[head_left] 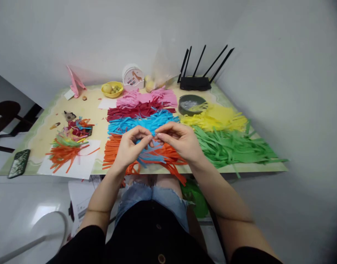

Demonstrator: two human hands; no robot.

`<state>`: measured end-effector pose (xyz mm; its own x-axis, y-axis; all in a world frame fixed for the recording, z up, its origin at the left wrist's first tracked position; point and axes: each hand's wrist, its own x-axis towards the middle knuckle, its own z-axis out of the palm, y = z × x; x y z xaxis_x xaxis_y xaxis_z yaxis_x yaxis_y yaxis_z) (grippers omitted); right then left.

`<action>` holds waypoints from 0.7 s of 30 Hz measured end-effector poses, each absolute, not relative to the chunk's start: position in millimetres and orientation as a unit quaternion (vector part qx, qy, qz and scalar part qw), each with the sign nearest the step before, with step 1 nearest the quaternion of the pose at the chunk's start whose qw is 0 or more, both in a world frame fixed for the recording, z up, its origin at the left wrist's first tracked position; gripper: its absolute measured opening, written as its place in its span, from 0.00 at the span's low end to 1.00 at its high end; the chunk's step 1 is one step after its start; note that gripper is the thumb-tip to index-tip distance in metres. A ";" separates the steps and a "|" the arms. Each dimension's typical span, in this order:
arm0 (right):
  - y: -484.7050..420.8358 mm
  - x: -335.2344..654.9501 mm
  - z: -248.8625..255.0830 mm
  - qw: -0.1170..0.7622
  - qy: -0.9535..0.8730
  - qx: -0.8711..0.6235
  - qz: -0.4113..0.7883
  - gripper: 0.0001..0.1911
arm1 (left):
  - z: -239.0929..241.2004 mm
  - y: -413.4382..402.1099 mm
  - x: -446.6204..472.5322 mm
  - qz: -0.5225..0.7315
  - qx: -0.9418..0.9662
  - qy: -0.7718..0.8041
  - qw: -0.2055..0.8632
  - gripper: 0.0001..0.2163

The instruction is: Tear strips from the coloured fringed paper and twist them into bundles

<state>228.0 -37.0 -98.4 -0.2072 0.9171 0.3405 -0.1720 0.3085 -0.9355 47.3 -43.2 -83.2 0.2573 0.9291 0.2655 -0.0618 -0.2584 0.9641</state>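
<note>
Seated at a low table (97, 110), a person is working a few blue strips (150, 156) over the near edge. The left hand (128, 146) and right hand (181, 141) are meeting at the fingertips. The fingers (146, 139) of both are pinching the same thin bundle between thumb and forefinger, while its loose ends are trailing onto the orange pile (113, 150). Progress appears early. Only two small, tangled heaps are lying at the left: an orange-and-green one (65, 150) on a white sheet (83, 167) and a multicoloured one (79, 128) behind it. By contrast, large, flat banks of strips are covering the middle and right of the table: the blue pile (141, 123), red pile (135, 110), pink pile (146, 97), yellow pile (218, 117) and green pile (234, 146). The strips look like matte craft paper, narrow, straight-cut and slightly curling, lying roughly parallel within each colour. A grey bowl (192, 104) is sitting between the pink and yellow paper, and a black router (196, 82) is standing against the wall.
</note>
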 end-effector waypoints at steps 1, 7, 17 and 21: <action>-37.0 227.5 -98.7 0.552 -0.592 -0.315 0.496 0.13 | -84.1 -43.3 48.0 0.501 0.616 0.351 0.497 0.12; -39.6 225.3 -99.3 0.563 -0.564 -0.325 0.509 0.15 | -86.5 -47.2 54.5 0.516 0.622 0.351 0.473 0.11; -41.3 222.7 -102.0 0.576 -0.512 -0.327 0.547 0.16 | -86.0 -48.5 57.8 0.515 0.630 0.341 0.470 0.12; -41.6 221.6 -102.8 0.583 -0.505 -0.327 0.547 0.15 | -88.7 -49.8 59.8 0.525 0.635 0.347 0.449 0.12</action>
<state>221.6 -41.6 -102.8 -0.1079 0.9669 0.2312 -0.3072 0.1888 -0.9327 59.8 -49.8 -88.7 0.2081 0.9112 0.3555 -0.0307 -0.3572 0.9335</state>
